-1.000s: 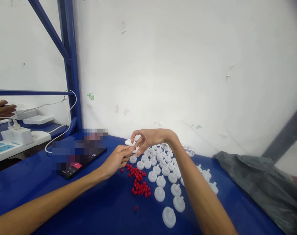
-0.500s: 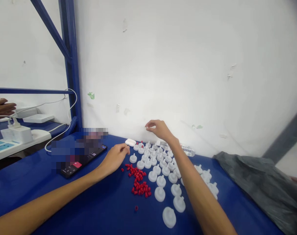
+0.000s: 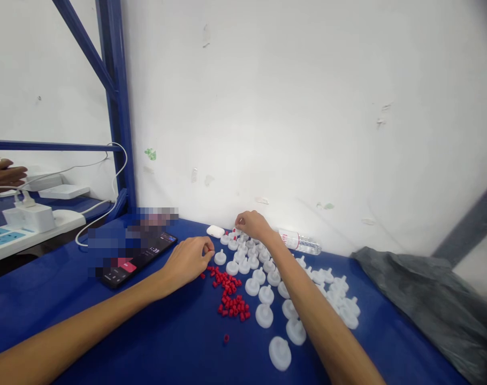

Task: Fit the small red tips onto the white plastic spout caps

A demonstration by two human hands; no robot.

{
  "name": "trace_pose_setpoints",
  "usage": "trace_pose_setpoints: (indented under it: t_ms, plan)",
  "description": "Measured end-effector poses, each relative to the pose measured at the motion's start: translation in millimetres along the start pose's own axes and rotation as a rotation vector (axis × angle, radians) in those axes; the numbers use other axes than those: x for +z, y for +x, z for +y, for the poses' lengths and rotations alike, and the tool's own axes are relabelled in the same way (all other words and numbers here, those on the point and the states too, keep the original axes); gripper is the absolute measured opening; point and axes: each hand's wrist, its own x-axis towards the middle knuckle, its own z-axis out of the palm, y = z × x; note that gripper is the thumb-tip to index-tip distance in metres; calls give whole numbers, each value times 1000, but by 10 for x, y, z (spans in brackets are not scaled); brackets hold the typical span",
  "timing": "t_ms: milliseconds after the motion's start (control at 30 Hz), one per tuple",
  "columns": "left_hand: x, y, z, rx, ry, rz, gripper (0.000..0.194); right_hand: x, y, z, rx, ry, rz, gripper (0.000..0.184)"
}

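My left hand (image 3: 190, 259) is closed in a pinch just left of the loose red caps (image 3: 229, 286). A speck of red shows between its thumb and forefinger, apparently one small cap. My right hand (image 3: 253, 224) reaches to the back of the group, fingers pinched together and pointing down; whatever is in them is hidden. Under and around it stand white round disc-shaped pieces (image 3: 264, 315), each with a short spout on top. A few at the back left carry red caps (image 3: 234, 238) on or near their spouts. One white piece (image 3: 220, 257) sits close to my left fingertips.
A phone (image 3: 137, 262) lies at left, beside a blurred patch. At the back are a white case (image 3: 215, 231) and a clear bottle (image 3: 302, 242). Dark sheeting (image 3: 420, 299) covers the right side. A power strip (image 3: 38, 230) and another person's hand (image 3: 5, 175) are far left.
My hands were together around a small white piece, then parted. My right hand rose toward the wall, then came down over the back pieces. My left hand drew back beside the red caps.
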Motion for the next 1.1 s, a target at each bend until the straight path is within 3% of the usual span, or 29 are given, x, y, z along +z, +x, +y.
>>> trace_pose_setpoints:
  t_ms: [1100]
  plan:
    - [30, -32, 33, 2, 115, -61, 22, 35, 3, 27, 37, -100, 16, 37]
